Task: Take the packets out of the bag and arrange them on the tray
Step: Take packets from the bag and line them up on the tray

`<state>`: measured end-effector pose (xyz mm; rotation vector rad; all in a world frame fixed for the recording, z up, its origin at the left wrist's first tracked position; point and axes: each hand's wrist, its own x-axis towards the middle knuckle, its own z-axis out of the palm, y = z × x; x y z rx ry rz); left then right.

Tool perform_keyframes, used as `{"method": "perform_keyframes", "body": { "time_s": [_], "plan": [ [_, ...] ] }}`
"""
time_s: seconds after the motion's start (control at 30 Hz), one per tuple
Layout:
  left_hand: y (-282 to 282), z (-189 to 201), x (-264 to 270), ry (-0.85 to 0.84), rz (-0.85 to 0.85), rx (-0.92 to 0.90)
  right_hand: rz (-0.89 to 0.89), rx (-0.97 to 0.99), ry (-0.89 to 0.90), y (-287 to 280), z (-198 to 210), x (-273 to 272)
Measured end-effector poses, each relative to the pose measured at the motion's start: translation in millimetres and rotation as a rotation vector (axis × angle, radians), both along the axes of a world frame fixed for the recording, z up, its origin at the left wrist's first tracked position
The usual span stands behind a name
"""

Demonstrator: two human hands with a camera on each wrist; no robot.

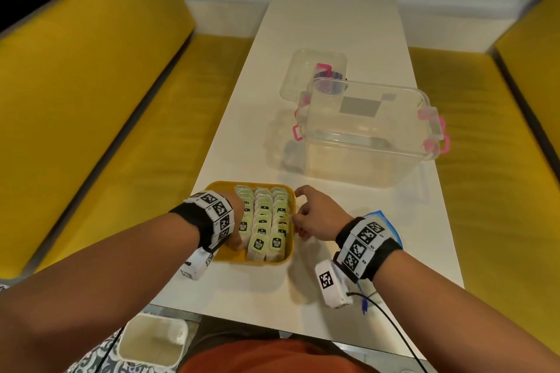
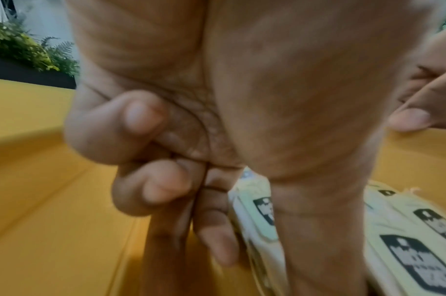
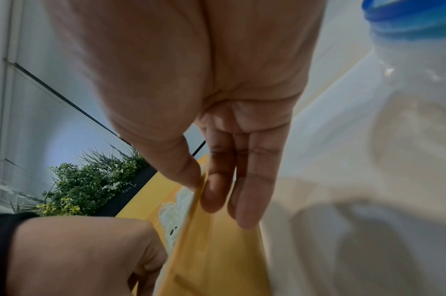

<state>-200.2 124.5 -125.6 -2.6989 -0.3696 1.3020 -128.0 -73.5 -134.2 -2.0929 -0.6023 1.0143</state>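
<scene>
- The yellow tray (image 1: 289, 254) sits on the white table (image 1: 333, 39) at its near end, filled with three rows of tea packets (image 1: 266, 221) standing overlapped, pale green labels up.
- The left hand (image 1: 238, 221) reaches into the tray's left side; in the left wrist view its little and ring fingers (image 2: 146, 118) are curled in, while the others extend down beside the left row of packets.
- The right hand (image 1: 315, 215) is at the tray's right rim; the right wrist view shows thumb inside and straight fingers (image 3: 252, 192) outside, pinching the wall.
- A clear bag with a blue top (image 1: 385, 221) lies on the table under the right wrist.
- Farther along the table stands a clear plastic storage box with pink latches (image 1: 369, 136).
</scene>
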Motion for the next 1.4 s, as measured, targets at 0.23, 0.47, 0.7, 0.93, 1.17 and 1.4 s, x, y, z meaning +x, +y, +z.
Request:
{"method": "perform_keyframes", "body": {
  "time_s": [0.23, 0.47, 0.7, 0.93, 1.17, 1.4],
  "plan": [
    [7.4, -6.3, 9.0, -0.084, 0.033, 0.022, -0.005, 0.011, 0.012, -1.0, -1.2, 1.4],
    [-3.3, 23.2, 9.7, -0.142, 0.050, 0.034, -0.019, 0.021, -0.082, -15.1, 3.9, 7.3],
    [-57.7, 63.0, 36.3, -0.449, -0.051, -0.129, -0.168, 0.084, -0.393, -77.0, 19.5, 28.2],
    [-159.4, 32.7, 53.4, -0.542, -0.169, -0.506, -0.244, -0.101, -0.535, -149.5, -2.5, 34.4],
    [-194.2, -7.2, 54.7, -0.472, -0.069, -0.513, -0.139, -0.159, -0.319, -187.5, -23.7, 19.0],
    [-201.9, -23.5, 50.2, -0.668, 0.187, -0.737, -0.285, 0.095, -0.247, -196.2, -36.5, 20.2]
  ]
}}
